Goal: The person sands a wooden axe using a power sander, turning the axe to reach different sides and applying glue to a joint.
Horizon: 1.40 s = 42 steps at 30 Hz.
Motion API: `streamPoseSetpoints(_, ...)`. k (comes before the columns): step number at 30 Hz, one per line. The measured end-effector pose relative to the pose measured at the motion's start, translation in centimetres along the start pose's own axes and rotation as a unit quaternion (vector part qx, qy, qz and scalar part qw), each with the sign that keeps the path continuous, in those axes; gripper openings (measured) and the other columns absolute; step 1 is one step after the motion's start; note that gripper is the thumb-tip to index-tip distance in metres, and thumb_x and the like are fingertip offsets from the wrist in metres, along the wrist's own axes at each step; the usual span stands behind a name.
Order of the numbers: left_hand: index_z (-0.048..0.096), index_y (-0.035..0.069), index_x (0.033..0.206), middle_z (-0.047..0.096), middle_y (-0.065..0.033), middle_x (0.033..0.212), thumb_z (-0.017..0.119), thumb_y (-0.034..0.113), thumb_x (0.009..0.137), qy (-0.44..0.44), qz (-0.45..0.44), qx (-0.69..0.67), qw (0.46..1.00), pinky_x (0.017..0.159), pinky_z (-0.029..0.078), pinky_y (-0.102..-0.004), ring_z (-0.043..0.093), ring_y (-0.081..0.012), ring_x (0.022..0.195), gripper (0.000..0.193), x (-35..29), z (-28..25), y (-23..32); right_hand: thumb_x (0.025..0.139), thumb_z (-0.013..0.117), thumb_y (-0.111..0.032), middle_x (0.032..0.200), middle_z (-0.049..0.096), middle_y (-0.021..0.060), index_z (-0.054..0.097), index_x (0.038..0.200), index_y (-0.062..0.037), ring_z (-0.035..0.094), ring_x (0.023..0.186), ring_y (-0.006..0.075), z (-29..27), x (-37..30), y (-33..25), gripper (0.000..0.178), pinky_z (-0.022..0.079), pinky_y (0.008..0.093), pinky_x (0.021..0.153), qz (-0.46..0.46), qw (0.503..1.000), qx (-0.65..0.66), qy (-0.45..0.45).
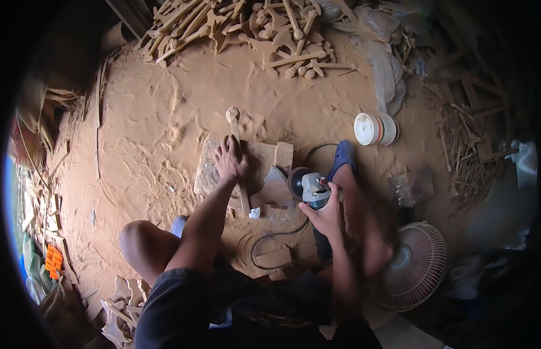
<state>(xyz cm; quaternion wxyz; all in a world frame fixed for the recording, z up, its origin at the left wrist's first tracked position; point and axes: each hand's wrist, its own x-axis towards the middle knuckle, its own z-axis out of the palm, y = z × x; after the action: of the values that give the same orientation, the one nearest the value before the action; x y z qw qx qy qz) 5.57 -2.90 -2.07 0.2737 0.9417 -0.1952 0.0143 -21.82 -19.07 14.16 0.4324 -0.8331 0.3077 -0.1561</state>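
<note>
A long wooden piece with a faceted knob at its far end (233, 114) lies across a worn, dusty block (207, 168). My left hand (228, 163) presses down on it with the fingers bent and apart, holding it against the block; the palm hides part of the wood. To the right, my right hand (327, 214) is wrapped round an angle grinder (314, 189) with a pale head and a dark round disc. The disc faces left, beside a pale wooden wedge (276, 187) at the block's right edge. The grinder's disc and the wooden piece are apart.
Sawdust covers the ground (148, 128). A heap of knobbed wooden pieces (282, 43) lies at the far side. A white tub (372, 129) lies beyond my blue shoe (343, 154). A round fan (418, 264) stands at the right. A dark cord (270, 235) loops near the grinder.
</note>
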Motion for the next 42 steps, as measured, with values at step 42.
streamPoseSetpoints(42,0.037,0.006,0.157,0.025,-0.0219,0.166,0.069,0.042,0.085,0.026,-0.082,-0.025,0.996,0.12,0.028,-0.054,0.035,-0.0423,0.144,0.087,-0.2,-1.7,1.1,0.074,0.09,-0.02,0.119,0.065,0.025,0.041,0.141,0.0055,0.069,0.109,0.032,0.8,-4.9,-3.8,0.086,0.054,0.0437,0.096,0.147,0.972,-0.127,0.131)
